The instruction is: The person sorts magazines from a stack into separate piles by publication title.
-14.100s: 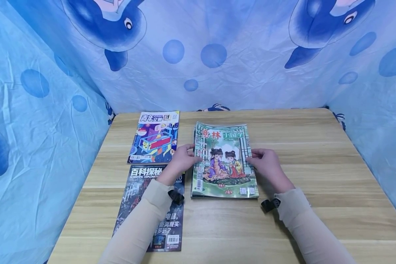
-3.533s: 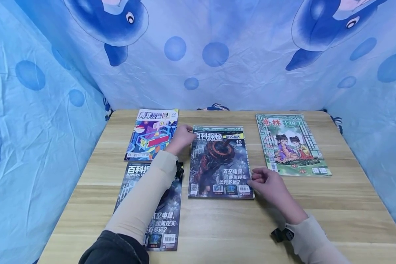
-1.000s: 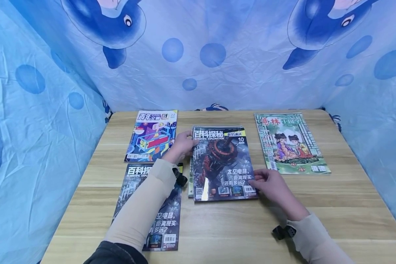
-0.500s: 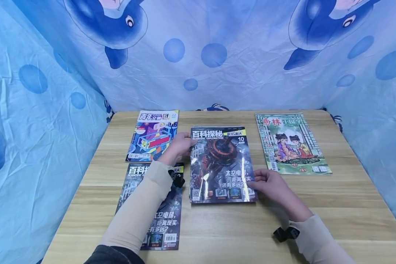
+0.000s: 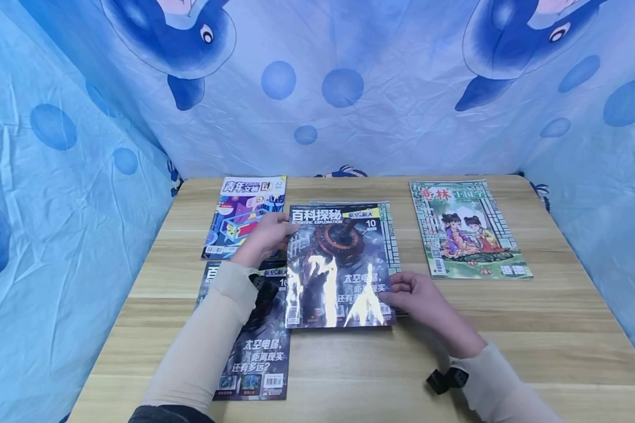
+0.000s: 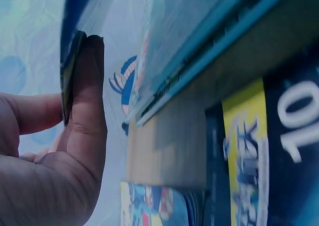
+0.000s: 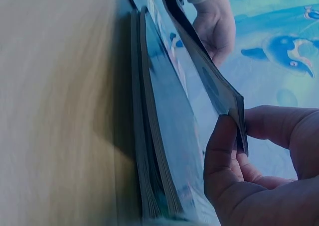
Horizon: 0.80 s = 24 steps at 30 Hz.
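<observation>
Both hands hold a dark Scientific Exploration magazine [image 5: 341, 258] above the middle of the table. My left hand [image 5: 264, 235] pinches its left edge, with thumb and fingers on either side of the cover in the left wrist view. Near the lower right corner, my right hand [image 5: 418, 296] pinches the other edge. The right wrist view shows the magazine [image 7: 209, 76] raised clear of a small stack [image 7: 154, 131]. From behind it peeks a green-bordered magazine [image 5: 393, 247] on that stack. Glare whitens the lower part of the held cover.
At the left, a colourful magazine [image 5: 224, 220] lies behind another dark Scientific Exploration magazine [image 5: 259, 358], partly covered by the left arm. A green magazine with two drawn figures [image 5: 468, 235] lies at the back right. Blue whale-print cloth [image 5: 317, 153] encloses the wooden table [image 5: 534, 329].
The green magazine went from the middle to the back right earlier. Now both hands have lifted the dark magazine off the middle stack and shifted it left, baring a green cover beneath.
</observation>
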Tool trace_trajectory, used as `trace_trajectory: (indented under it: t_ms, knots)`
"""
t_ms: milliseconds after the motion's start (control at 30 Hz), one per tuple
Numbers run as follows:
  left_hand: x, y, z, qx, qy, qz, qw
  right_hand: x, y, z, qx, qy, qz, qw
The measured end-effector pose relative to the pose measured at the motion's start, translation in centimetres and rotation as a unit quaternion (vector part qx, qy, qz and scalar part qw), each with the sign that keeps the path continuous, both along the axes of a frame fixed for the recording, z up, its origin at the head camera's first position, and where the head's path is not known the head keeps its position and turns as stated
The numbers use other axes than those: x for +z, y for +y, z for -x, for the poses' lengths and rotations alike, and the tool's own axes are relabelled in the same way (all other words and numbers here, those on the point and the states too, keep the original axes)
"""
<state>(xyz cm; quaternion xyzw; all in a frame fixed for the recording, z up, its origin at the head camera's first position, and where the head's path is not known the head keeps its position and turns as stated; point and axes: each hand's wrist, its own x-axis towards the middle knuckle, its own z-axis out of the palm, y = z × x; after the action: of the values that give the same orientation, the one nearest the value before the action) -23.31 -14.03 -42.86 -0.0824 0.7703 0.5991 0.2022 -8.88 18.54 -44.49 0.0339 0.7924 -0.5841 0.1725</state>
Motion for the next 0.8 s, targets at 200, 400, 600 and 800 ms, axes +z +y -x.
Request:
trace_trajectory:
  t_ms: [200, 400, 600, 800]
  knots:
    - [-0.5, -1.7, -1.0, 0.007, 0.011, 0.001, 0.9999, -0.1, -1.4, -0.5, 0.011, 0.004, 0.017, 0.9998]
    - [-0.5, -3.3, -2.0, 0.018, 0.013, -0.003, 0.9997, -0.4, -2.5, -0.7, 0.035, 0.023, 0.028, 0.9987]
    - [-0.1, -5.0, -2.6, 0.017, 0.011, -0.002, 0.9998, -0.5, -4.0, -0.7, 0.056, 0.026, 0.057, 0.9965]
    - [0.2, -7.1, -3.6, 0.016, -0.004, 0.038, 0.9991, -0.8, -5.8, -1.1, 0.073, 0.026, 0.069, 0.9946]
